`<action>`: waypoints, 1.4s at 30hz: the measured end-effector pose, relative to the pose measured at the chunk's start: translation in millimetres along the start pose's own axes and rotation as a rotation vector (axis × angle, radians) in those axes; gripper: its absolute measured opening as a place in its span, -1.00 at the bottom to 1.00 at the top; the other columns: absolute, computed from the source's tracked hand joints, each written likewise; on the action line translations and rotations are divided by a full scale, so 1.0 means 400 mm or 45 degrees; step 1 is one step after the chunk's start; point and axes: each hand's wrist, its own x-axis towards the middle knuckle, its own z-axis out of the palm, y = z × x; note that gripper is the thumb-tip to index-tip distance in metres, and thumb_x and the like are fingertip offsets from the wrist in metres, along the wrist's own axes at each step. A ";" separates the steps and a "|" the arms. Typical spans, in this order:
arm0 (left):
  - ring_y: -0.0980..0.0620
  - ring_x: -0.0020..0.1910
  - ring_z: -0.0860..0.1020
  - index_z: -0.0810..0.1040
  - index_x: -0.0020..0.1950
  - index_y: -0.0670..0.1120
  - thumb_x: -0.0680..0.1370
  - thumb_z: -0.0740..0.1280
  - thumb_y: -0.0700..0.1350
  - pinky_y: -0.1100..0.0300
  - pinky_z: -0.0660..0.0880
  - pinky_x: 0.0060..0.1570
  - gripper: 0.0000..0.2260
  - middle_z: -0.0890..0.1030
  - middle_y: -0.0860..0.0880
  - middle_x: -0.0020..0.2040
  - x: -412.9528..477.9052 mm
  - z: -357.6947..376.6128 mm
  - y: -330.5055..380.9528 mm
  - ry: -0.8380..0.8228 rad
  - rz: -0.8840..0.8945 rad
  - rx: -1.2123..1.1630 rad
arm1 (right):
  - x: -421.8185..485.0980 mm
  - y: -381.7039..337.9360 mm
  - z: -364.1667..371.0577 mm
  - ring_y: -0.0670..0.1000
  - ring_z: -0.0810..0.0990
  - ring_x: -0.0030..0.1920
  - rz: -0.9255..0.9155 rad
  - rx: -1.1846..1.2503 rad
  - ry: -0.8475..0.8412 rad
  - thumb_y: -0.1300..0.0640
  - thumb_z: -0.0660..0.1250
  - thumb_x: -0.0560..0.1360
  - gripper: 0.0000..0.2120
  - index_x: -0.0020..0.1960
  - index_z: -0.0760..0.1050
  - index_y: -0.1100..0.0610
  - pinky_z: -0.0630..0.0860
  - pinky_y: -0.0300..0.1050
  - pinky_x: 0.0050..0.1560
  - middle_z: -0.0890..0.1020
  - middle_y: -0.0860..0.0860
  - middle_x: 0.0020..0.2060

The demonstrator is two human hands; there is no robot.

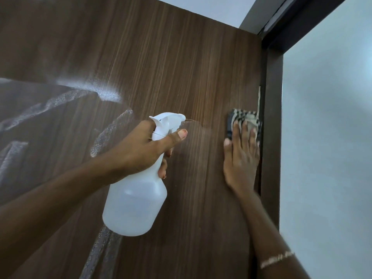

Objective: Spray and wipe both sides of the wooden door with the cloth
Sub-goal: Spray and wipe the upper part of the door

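Nearest the camera, the left forearm rises from lower left to the left hand (141,150), which grips the neck of a translucent white plastic spray bottle (134,206), thumb along the side and fingers curled under the trigger; its nozzle (180,117) points right, close to the brown wood-grain door (181,67), and a faint mist shows ahead of it. This door face fills most of the view, upright and directly in front of both hands. Against it, near its right edge, lies the folded grey-and-black striped cloth (240,116), held flat under the straight fingers of the right hand (240,158), whose palm rests on the wood just below. Whitish spray streaks (108,135) mark the door's left part, well apart from the cloth. Right of the cloth stands the dark door frame (272,137), then the pale wall (332,137); a thin bracelet (276,259) circles the right forearm. Likely risks: the streaks at left may dry into marks if the cloth does not reach them; cloth or fingertips could catch in the gap at the frame; mist aimed rightward may wet the hand rather than the wood. The door's other face is not visible, so its state cannot be told.
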 end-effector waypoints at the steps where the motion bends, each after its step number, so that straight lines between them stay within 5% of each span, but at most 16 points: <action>1: -0.05 -0.48 0.59 0.47 0.31 0.07 0.50 0.31 0.21 0.06 0.61 -0.36 -0.57 0.62 -0.08 -0.24 -0.001 -0.004 0.000 -0.004 0.008 0.001 | -0.060 -0.011 0.008 0.02 -0.18 0.66 0.007 -0.007 0.026 -0.13 -0.09 0.73 -0.45 0.68 -0.08 -0.05 -0.05 0.22 0.63 -0.06 -0.04 0.67; 6: -0.06 -0.47 0.60 0.37 0.42 0.17 0.52 0.30 0.19 0.05 0.62 -0.36 -0.53 0.69 -0.02 -0.08 -0.012 -0.024 -0.003 -0.034 0.001 -0.022 | -0.252 -0.064 0.041 0.08 -0.09 0.66 0.009 -0.029 0.048 -0.09 -0.02 0.72 -0.44 0.68 -0.01 -0.01 0.01 0.28 0.61 0.03 0.00 0.67; 18: -0.07 -0.47 0.63 0.46 0.28 0.03 0.49 0.30 0.24 0.01 0.67 -0.31 -0.55 0.67 0.00 -0.20 -0.024 -0.036 -0.044 0.004 -0.088 0.064 | 0.048 -0.096 0.043 0.01 -0.21 0.65 0.123 0.048 0.038 -0.19 -0.18 0.69 -0.45 0.66 -0.11 -0.12 -0.19 0.17 0.62 -0.07 -0.06 0.67; 26: -0.06 -0.48 0.61 0.38 0.41 0.09 0.55 0.31 0.17 -0.01 0.66 -0.31 -0.54 0.70 -0.01 -0.06 -0.028 -0.047 -0.062 0.001 -0.059 -0.029 | -0.245 -0.197 0.068 0.07 -0.11 0.66 -0.055 -0.005 0.021 -0.09 -0.03 0.72 -0.46 0.67 0.07 -0.02 -0.09 0.22 0.62 0.02 -0.02 0.67; 32: -0.04 -0.46 0.61 0.37 0.41 0.12 0.49 0.30 0.23 -0.03 0.68 -0.29 -0.48 0.69 0.01 -0.04 -0.028 -0.074 -0.072 -0.026 -0.080 -0.002 | 0.021 -0.182 0.060 0.00 -0.27 0.64 -0.095 -0.038 -0.076 -0.14 -0.11 0.72 -0.47 0.66 -0.13 -0.15 -0.21 0.18 0.62 -0.16 -0.08 0.66; 36: -0.01 -0.48 0.61 0.36 0.43 0.12 0.53 0.28 0.19 0.07 0.66 -0.32 -0.52 0.69 0.00 -0.01 -0.031 -0.100 -0.077 -0.015 -0.085 0.013 | 0.180 -0.208 0.051 0.03 -0.25 0.65 -0.070 -0.019 -0.089 -0.12 -0.08 0.73 -0.47 0.67 -0.09 -0.13 -0.20 0.18 0.62 -0.13 -0.06 0.67; 42: -0.04 -0.50 0.60 0.38 0.42 0.12 0.50 0.30 0.22 0.05 0.64 -0.34 -0.49 0.71 0.00 -0.04 -0.047 -0.146 -0.094 -0.018 -0.070 -0.023 | -0.090 -0.271 0.073 0.03 -0.15 0.66 -0.249 -0.018 -0.050 -0.05 0.02 0.74 -0.47 0.68 0.03 -0.04 -0.08 0.20 0.62 -0.01 -0.05 0.67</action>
